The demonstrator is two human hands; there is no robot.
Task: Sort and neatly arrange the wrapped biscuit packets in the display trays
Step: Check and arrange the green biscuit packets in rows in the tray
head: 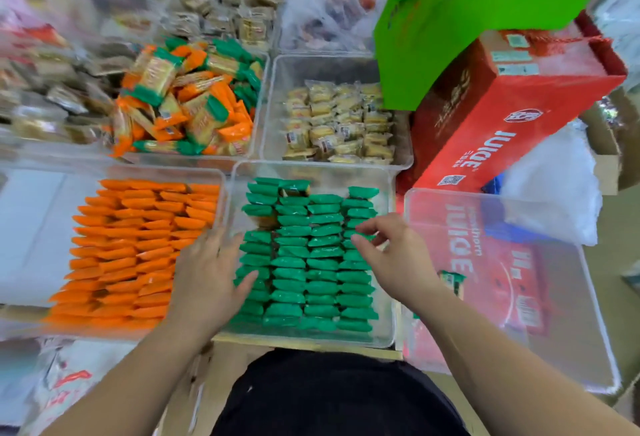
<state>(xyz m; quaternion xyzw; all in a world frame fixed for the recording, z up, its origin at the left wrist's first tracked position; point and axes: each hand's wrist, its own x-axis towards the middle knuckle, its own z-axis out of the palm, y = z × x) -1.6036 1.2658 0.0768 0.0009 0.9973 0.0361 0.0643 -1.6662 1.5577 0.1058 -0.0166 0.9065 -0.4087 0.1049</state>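
While your left hand (211, 269) lay flat on the green packets (304, 262), your right hand (388, 248) pinched one: straightening step; next, likely seating it square.

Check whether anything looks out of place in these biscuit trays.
One green packet lies alone in the clear tray on the right, apart from the neat green rows. Their left column also has a gap near the back.
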